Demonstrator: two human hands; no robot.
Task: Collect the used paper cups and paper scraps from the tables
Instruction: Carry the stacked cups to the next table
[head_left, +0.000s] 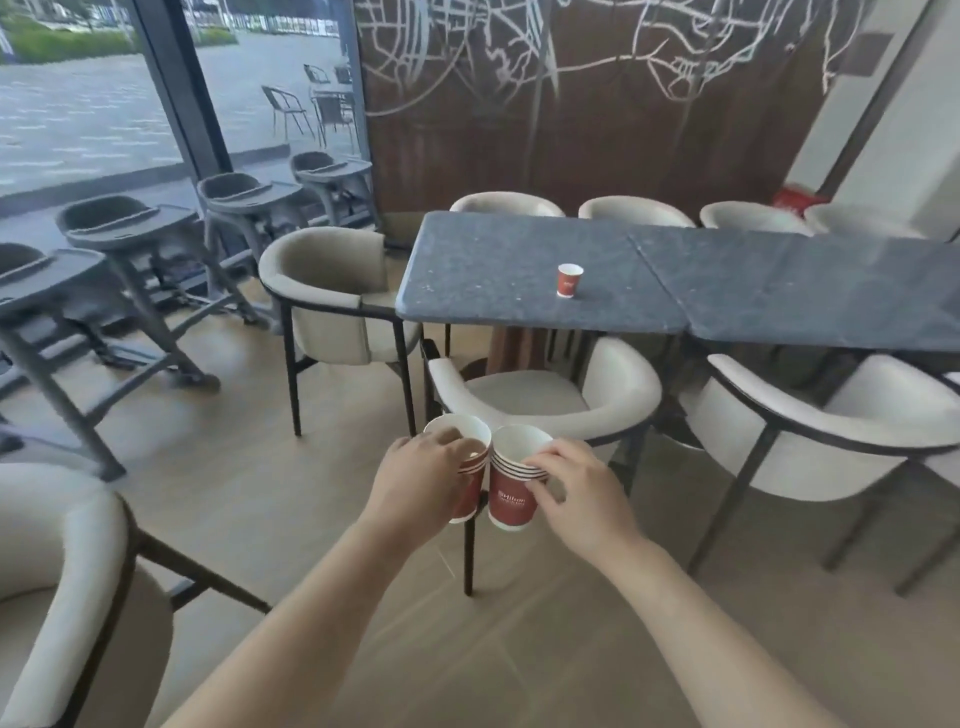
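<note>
Observer: Stacks in both hands, mouths up, rims touching side by side above the floor. Left hand (415, 483) curls its fingers round the left stack (471, 493), one digit hooked over the rim. Right hand (582, 499) pinches the right stack (511, 501) just under its banded rims with bent fingertips.

Checker: Reason for that hold?

Observer: Judgement only: upright and level suits nesting one stack into the other, which would free a hand.

Checker: Uncollected items?

Observer: One lone cup (570, 280) stands upright on the dark table (493, 260), well apart from both hands, beyond a cream chair (545, 400). There are pale specks near the table's left edge, too small to say whether they are scraps.

Checker: Writing?

Observer: Outer cup of the right stack reads "Hilton", white on red. The smaller line beneath is blurred. The lone cup bears a mark that is too small to read.
</note>
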